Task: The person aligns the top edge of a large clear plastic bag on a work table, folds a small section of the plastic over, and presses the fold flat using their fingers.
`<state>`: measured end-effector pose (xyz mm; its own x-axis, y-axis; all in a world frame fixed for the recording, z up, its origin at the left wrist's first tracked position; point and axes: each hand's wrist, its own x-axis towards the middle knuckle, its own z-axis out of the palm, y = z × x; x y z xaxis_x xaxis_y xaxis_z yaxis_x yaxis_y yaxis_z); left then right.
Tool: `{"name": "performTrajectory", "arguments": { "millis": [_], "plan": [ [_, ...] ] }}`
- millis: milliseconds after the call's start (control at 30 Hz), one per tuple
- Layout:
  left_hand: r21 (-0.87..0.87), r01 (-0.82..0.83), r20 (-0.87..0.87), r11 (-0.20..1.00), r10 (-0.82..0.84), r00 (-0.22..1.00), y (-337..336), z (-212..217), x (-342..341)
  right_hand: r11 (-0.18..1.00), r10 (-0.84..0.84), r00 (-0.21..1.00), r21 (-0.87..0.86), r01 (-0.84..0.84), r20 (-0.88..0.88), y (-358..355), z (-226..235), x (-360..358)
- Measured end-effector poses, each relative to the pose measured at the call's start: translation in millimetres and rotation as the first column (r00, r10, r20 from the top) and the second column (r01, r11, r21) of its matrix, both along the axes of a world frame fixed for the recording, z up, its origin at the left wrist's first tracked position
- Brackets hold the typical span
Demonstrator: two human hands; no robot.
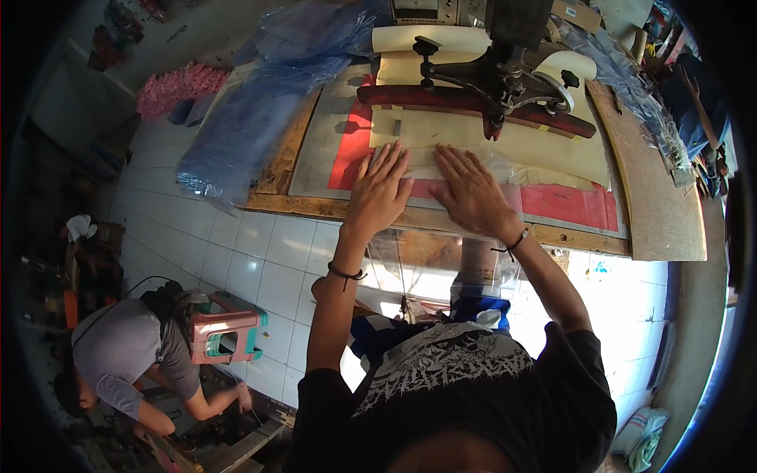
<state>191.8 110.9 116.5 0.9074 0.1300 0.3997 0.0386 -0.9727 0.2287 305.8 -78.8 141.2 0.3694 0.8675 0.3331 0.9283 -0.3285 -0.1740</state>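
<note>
Your left hand and right hand lie flat, side by side, on a clear plastic sheet at the near edge of the bench. The fingers of both hands are stretched out and spread, gripping nothing. The sheet rests on a red mat, just in front of the dark red press bar. Left of the bar sits a heap of blue plastic bags.
</note>
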Motion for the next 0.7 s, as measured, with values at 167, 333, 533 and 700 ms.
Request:
{"name": "performTrajectory", "arguments": {
  "millis": [167, 333, 533, 700],
  "plan": [
    [-0.039, -0.062, 0.028, 0.997, 0.063, 0.998, 14.9, 4.2, -22.3, 0.988, -0.157, 0.987, 0.008, 0.157, 0.015, -44.0, 11.3, 24.8],
    [-0.027, -0.085, -0.022, 0.996, 0.084, 0.996, 16.9, 7.8, -35.1, 0.974, -0.227, 0.974, -0.017, 0.227, -0.014, -58.1, 8.1, 30.9],
    [-0.031, -0.094, 0.027, 0.995, 0.095, 0.995, 18.6, 3.9, -36.2, 0.966, -0.254, 0.967, 0.054, 0.254, 0.000, -58.1, -0.6, 34.7],
    [-0.225, -0.139, 0.187, 0.965, 0.182, 0.965, 13.5, 4.4, -31.6, 0.894, -0.323, 0.934, 0.275, 0.354, -0.152, -57.8, 1.1, 40.9]
  ]
}}
